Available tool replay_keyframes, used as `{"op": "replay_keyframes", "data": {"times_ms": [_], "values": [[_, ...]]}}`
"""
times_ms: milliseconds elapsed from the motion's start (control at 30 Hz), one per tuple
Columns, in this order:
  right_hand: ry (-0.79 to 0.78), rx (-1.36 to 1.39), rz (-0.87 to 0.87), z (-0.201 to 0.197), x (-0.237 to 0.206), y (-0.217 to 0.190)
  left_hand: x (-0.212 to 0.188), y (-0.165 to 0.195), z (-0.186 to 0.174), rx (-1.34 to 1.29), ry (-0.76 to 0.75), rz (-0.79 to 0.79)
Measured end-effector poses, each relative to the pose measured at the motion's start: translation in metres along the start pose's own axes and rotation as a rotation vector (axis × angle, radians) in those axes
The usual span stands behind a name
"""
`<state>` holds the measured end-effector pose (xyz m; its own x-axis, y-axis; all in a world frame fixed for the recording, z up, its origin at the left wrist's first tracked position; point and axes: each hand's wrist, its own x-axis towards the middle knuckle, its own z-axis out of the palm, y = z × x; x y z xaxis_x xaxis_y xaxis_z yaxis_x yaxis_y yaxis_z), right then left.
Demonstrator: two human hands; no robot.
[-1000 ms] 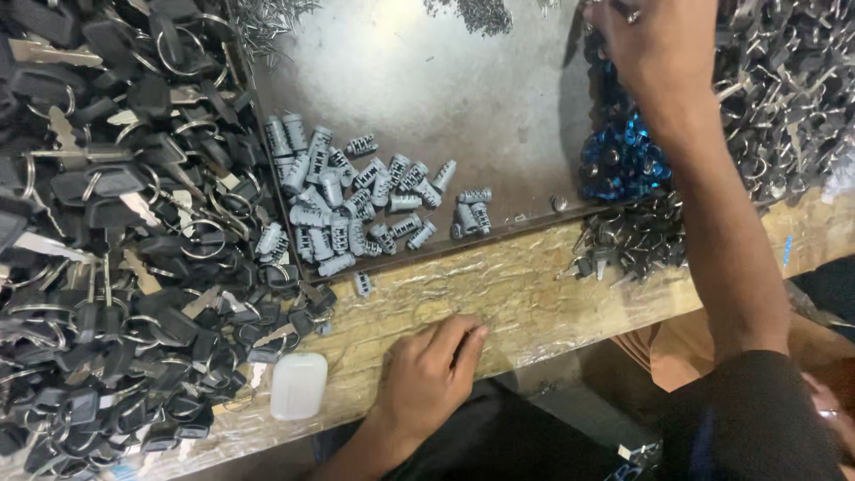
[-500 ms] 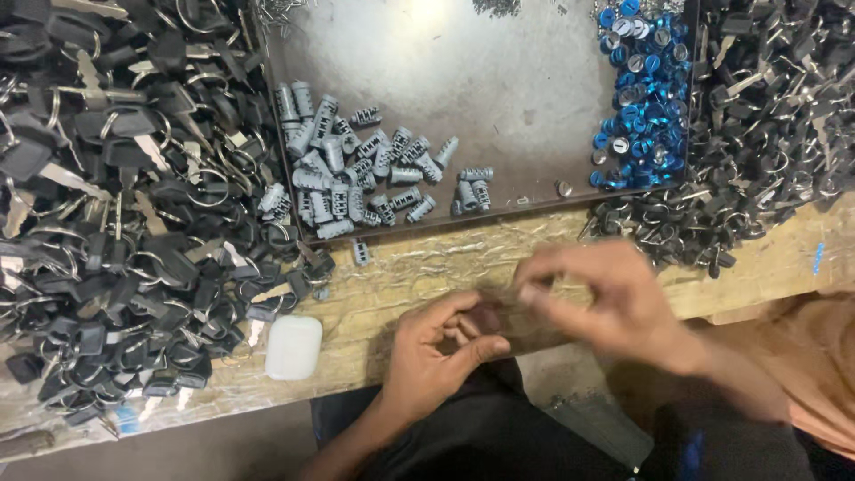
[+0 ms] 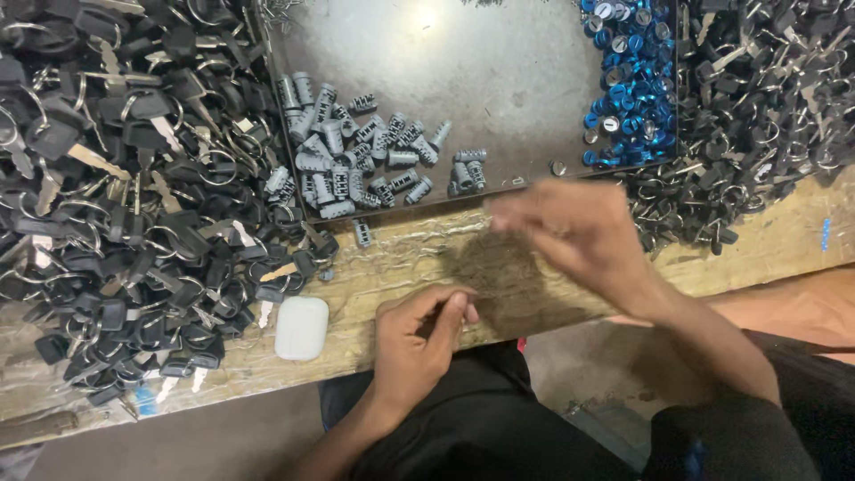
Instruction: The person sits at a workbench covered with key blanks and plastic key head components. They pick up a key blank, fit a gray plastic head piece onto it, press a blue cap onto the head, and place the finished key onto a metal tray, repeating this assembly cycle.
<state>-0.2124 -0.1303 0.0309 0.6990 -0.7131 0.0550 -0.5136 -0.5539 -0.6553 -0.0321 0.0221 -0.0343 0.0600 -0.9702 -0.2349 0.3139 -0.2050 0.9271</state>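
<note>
Nearest the camera, the left hand (image 3: pixel 417 343) rests at the front edge of the wooden worktop (image 3: pixel 401 254), palm down. Its fingers (image 3: pixel 450 316) are curled together against the thumb as if pinching something small and dark, but what they grip is too hidden to name. Just left of it a small white rounded case (image 3: pixel 301 328) lies flat on the wood, apart from the hand.

A little farther in and to the right, the right hand (image 3: pixel 579 236) hovers over the worktop, blurred. Its fingers (image 3: pixel 512 214) point left and look drawn together at the tips; whether they hold anything cannot be told. A dark shadow lies on the wood beneath it.

Beyond the hands, one grey lock cylinder (image 3: pixel 362 233) lies alone on the wood, just outside the near rim of a shallow metal tray (image 3: pixel 499 80). Inside the tray, a loose heap of grey lock cylinders (image 3: pixel 356 156) fills the near left part, and a pile of blue round caps (image 3: pixel 628 80) sits against its right wall.

To the left of the tray a large heap of black-headed keys on rings (image 3: pixel 134 196) covers the worktop, reaching nearly to its front edge. To the right of the tray, a second heap of black keys and rings (image 3: pixel 757 116) spreads toward the far right.
</note>
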Motion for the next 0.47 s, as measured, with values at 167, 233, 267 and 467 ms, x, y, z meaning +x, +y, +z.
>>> {"op": "replay_keyframes", "data": {"times_ms": [167, 233, 267, 467], "values": [[0.154, -0.303, -0.095, -0.001, 0.091, 0.065, 0.007, -0.004, 0.003, 0.224, 0.217, 0.169], [0.209, -0.413, -0.139, 0.008, 0.116, 0.079, 0.005, -0.004, 0.006, 0.26, 0.251, 0.219], [0.235, -0.467, -0.161, 0.011, 0.124, 0.083, 0.004, -0.004, 0.006, 0.277, 0.269, 0.243], [0.192, -0.54, -0.189, 0.018, 0.14, 0.09, 0.0, -0.008, 0.005, 0.267, 0.247, 0.29]]}}
